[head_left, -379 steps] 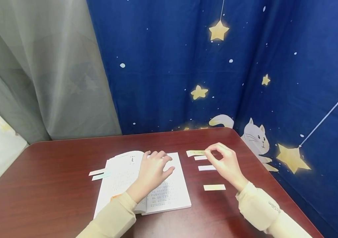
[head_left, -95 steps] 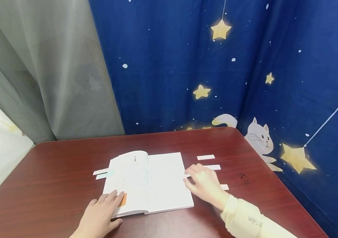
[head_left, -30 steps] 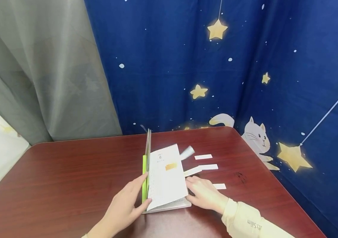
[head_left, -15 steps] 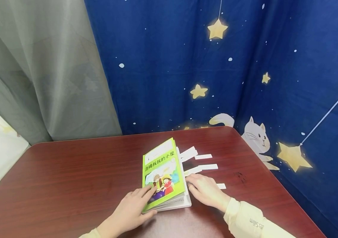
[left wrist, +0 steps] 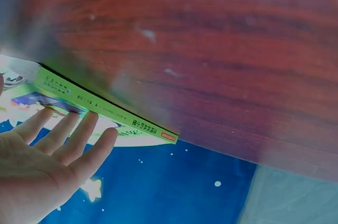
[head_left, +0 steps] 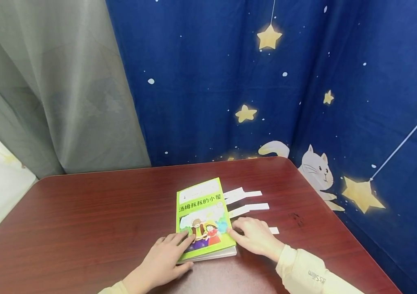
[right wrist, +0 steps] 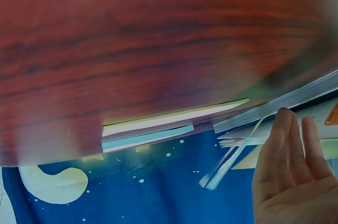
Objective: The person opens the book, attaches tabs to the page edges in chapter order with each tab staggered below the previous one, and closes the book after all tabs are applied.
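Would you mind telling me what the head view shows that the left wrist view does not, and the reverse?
Only the head view shows the book's illustrated cover, the paper strips poking from its right edge and lying beside it, the right hand and the cat curtain. Only the left wrist view shows the green spine edge-on. Both show the left hand flat on the closed book and the table.

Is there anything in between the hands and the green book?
No, nothing visible. The left hand lies flat with its fingers right on the cover of the closed green picture book. The right hand touches the book's right edge, beside the white paper strips sticking out of the pages.
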Available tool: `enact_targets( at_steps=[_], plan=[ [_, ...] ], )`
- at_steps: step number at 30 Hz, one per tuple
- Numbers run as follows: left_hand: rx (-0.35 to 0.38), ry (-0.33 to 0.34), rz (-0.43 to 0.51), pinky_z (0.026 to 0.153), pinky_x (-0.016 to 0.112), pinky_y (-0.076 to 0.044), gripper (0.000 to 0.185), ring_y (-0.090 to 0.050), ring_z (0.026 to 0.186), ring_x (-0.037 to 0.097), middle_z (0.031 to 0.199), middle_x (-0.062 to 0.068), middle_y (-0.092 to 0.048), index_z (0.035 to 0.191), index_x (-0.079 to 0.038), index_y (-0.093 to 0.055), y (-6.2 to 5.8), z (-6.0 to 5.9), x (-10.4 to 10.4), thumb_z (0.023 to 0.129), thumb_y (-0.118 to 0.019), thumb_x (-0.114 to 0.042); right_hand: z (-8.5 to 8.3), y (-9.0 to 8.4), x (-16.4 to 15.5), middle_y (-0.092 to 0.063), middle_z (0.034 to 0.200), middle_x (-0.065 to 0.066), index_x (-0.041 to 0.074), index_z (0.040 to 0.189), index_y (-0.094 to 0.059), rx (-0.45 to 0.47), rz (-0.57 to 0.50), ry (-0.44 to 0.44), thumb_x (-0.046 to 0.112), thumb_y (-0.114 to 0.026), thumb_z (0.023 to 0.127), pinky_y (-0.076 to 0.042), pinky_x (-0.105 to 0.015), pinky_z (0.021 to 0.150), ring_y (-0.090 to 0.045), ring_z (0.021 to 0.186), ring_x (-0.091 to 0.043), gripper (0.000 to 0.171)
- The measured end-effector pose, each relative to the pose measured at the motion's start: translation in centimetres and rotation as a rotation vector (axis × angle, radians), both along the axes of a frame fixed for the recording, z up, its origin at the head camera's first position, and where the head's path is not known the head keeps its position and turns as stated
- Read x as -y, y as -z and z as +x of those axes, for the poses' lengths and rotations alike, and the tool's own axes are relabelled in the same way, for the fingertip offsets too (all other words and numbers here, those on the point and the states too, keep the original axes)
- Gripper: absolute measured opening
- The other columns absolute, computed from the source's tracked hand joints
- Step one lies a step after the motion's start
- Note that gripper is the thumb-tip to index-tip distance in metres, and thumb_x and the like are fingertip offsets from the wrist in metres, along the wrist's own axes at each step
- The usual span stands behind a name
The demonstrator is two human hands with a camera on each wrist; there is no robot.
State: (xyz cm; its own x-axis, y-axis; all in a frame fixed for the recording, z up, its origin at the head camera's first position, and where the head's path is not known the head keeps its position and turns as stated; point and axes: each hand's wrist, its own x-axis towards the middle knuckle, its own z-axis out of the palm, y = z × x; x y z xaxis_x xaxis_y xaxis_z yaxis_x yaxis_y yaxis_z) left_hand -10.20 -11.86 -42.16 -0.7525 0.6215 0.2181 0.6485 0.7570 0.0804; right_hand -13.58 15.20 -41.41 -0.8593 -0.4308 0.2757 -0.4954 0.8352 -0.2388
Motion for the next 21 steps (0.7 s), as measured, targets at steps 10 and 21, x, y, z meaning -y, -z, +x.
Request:
enact_targets(
  at_steps=[10,21],
  plan=[
    [-0.005,-0.042,-0.008,0.078,0.048,-0.039,0.048,-0.049,0.103,0.027,0.117,0.011,-0.051,0.122,-0.016,-0.053,-0.3,-1.1,0.1,0.082,-0.054,-0.043,-0.2,1.1,0.3,-0.046,0.063,0.01,0.02,0.073,-0.06,-0.144,0.172,0.016,0.048,-0.061,0.072,-0.029,-0.025,0.041,-0.042,0.057,-0.01,0.028],
    [-0.053,-0.037,-0.035,0.082,0.047,-0.038,0.043,-0.049,0.101,0.029,0.113,0.013,-0.053,0.118,-0.014,-0.056,0.3,-1.5,0.0,0.083,-0.054,-0.039,-0.4,1.6,0.6,-0.049,0.065,0.007,0.017,0.074,-0.06,-0.255,0.226,0.017,0.051,-0.061,0.068,-0.028,-0.024,0.041,-0.042,0.056,-0.012,0.034]
  ],
)
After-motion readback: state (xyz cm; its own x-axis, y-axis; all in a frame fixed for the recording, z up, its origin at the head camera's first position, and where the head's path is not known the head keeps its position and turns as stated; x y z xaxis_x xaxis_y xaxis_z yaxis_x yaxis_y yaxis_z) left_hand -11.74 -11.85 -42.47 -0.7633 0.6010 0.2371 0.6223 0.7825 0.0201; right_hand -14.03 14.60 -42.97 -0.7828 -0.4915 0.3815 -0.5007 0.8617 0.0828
